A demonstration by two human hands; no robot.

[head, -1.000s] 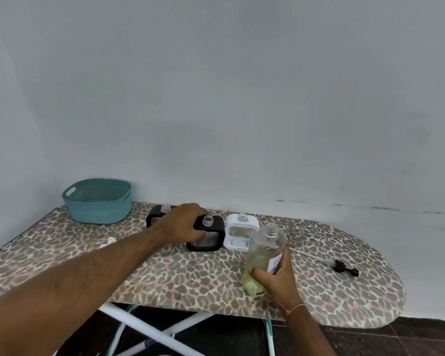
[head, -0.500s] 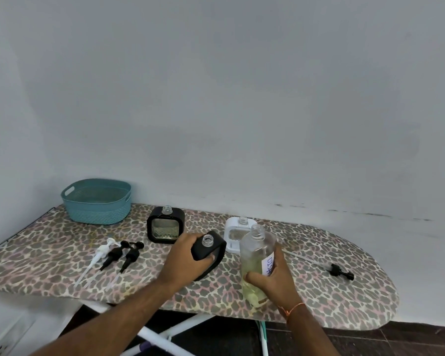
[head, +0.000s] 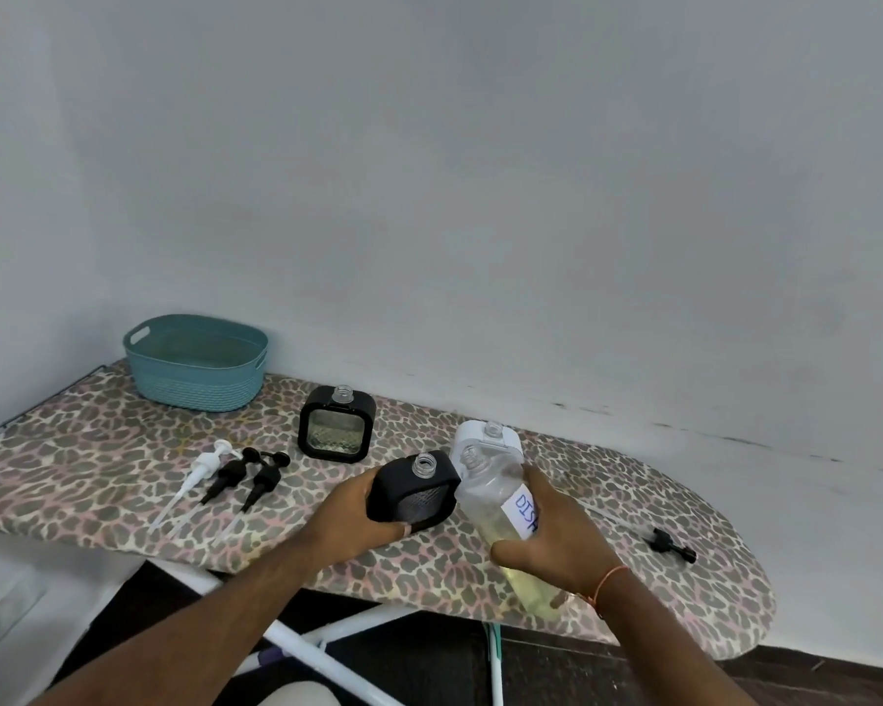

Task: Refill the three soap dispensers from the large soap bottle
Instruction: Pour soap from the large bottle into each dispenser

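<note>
My left hand [head: 350, 517] grips a black square soap dispenser [head: 413, 494] with an open neck, tilted and lifted near the board's front edge. My right hand [head: 556, 537] holds the large clear soap bottle [head: 490, 496], uncapped and tilted left, its neck close to the dispenser's neck. Yellowish soap sits in the bottle's lower part. A second black dispenser [head: 336, 424] stands upright farther back. The white dispenser [head: 488, 438] stands behind the bottle, partly hidden.
The leopard-print ironing board [head: 123, 481] carries a teal basket [head: 195, 364] at the back left. Three pump heads [head: 235, 476], one white and two black, lie left of my hands. The bottle's black pump [head: 666, 541] lies at the right. A wall is behind.
My left hand pulled the black dispenser from the row toward me and tilted it. The large bottle tipped left until its neck came close to the dispenser's opening.
</note>
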